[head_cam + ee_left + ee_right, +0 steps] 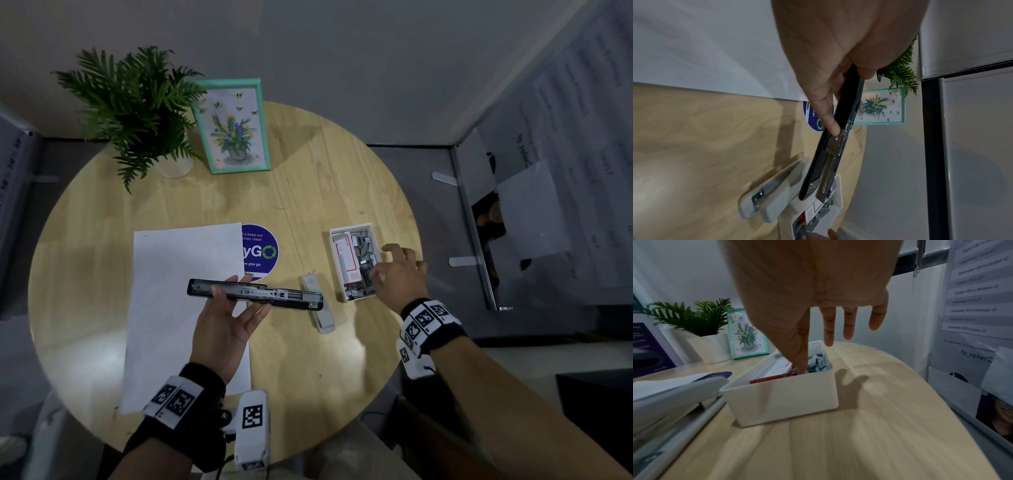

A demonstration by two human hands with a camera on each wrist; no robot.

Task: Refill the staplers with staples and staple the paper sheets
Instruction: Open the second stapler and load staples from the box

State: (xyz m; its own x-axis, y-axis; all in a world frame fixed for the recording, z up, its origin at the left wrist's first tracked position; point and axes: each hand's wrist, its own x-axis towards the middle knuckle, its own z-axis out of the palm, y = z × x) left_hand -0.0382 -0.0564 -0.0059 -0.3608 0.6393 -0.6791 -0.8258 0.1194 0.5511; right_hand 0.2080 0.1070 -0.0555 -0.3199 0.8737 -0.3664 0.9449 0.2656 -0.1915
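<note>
- The left hand (222, 322) holds the black stapler (255, 294) palm up above the worktop (308, 359); its thumb lies over the near edge and its fingers (830, 123) reach along the far side, so the stapler is gripped between them.
- The black stapler is swung open, its metal staple channel facing up and running out past the fingertips toward the right hand (399, 274).
- Just under the stapler's free end, a grey stapler (318, 305) lies on the worktop, also open.
- The right hand reaches into the white box (781, 402); its forefinger and thumb dip among the loose staple strips (364, 253), while the other three fingers (849, 324) spread straight above the box's far rim. Whether the dipped tips have pinched a strip cannot be told.
- A red-and-white staple carton (346, 260) lies in the box, left of those fingertips.
- The paper sheets (181, 308) lie flat beneath the left hand, covering part of a blue round sticker (262, 250).
</note>
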